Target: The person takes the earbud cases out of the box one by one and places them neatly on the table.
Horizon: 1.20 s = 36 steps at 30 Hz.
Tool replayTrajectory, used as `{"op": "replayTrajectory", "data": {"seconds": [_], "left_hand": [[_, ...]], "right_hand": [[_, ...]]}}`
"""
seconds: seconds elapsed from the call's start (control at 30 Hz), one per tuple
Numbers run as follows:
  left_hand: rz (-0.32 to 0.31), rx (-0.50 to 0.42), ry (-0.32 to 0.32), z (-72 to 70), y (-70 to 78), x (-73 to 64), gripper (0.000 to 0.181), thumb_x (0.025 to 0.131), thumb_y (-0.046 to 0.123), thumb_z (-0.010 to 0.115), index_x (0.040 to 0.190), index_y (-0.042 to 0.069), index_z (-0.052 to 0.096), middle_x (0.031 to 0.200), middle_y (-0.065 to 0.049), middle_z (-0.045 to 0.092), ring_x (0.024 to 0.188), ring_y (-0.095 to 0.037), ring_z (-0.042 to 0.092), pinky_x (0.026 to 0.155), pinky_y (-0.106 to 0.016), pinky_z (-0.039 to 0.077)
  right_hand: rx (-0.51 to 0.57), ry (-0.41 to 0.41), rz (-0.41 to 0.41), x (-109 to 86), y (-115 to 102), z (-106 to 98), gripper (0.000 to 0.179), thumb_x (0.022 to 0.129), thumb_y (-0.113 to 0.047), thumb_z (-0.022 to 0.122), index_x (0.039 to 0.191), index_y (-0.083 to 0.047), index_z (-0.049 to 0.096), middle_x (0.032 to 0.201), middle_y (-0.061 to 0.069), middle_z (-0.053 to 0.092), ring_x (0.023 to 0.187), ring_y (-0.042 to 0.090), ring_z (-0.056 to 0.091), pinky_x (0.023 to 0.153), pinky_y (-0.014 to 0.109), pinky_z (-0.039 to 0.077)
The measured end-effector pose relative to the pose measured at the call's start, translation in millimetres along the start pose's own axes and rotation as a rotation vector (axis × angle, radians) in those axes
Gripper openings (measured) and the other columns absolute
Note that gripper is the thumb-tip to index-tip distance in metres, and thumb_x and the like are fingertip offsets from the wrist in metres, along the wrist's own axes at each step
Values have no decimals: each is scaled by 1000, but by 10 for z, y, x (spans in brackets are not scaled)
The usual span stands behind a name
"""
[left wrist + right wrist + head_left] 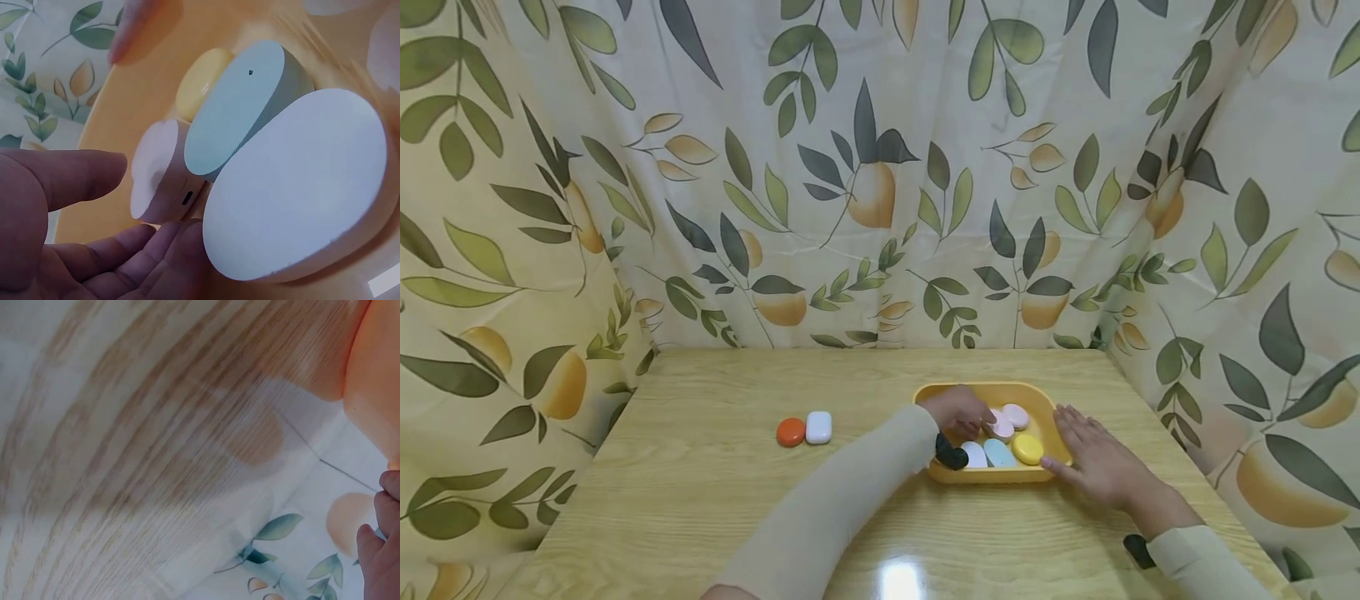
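Yellow-orange, the tray [992, 476] is being touched at its right rim by the right hand [1101, 458], fingers straight. Inside the tray, a pink piece [153, 165] is being reached for by the left hand [961, 408], thumb and fingers apart; contact cannot be told. Left of the tray, an orange disc [790, 432] is being seen beside a white block [818, 427].

Pink scalloped piece [154, 169] — inside yellow tray [992, 476].

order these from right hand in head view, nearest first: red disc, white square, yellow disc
1. Yellow disc: inside the tray, beside the right hand
2. White square: left of the tray
3. Red disc: left of the white square
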<state>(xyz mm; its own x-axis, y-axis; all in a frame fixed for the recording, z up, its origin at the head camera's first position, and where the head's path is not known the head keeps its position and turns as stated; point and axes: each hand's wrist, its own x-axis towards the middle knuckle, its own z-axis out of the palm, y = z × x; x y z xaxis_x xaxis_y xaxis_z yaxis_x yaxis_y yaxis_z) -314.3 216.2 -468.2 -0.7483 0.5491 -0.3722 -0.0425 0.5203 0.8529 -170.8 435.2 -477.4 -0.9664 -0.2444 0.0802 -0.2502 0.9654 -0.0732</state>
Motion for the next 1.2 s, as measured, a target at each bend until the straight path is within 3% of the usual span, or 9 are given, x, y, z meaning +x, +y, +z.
{"op": "replayTrajectory", "data": {"seconds": [0.3,0.53,0.67,0.97,1.2], "left_hand": [[-4,-36,3,53,-15,25,10,82,3,72,75,-3,71,65,-7,60,55,-16,53,56,-27,53],[-17,-96,26,105,1,39,9,82,3,72,76,-3,71,75,-12,68,62,-19,60,65,-32,58],[-23,-122,40,140,12,66,10,78,1,75,72,-3,69,73,-13,68,61,-20,61,62,-33,58],[9,-30,9,182,7,94,17,76,10,83,70,1,71,71,-10,68,56,-19,57,52,-28,53],[-26,-35,49,238,14,144,17,74,8,84,69,0,70,67,-8,67,54,-19,57,53,-30,53]], "right_hand": [[-3,12,-6,0,31,45,85,99,-53,47,147,12,23,153,30,21,140,46,18,113,57,17],[-3,7,6,-11,26,40,86,99,-54,46,148,12,23,154,29,21,140,46,19,114,57,16],[-2,11,1,-6,13,28,85,99,-54,46,147,12,24,153,29,22,140,47,19,113,58,18],[4,16,10,-2,15,54,85,99,-54,46,148,12,22,154,29,19,140,46,18,113,57,18],[12,28,6,-16,31,66,85,99,-53,47,148,11,22,155,28,20,141,46,19,114,56,17]]}}
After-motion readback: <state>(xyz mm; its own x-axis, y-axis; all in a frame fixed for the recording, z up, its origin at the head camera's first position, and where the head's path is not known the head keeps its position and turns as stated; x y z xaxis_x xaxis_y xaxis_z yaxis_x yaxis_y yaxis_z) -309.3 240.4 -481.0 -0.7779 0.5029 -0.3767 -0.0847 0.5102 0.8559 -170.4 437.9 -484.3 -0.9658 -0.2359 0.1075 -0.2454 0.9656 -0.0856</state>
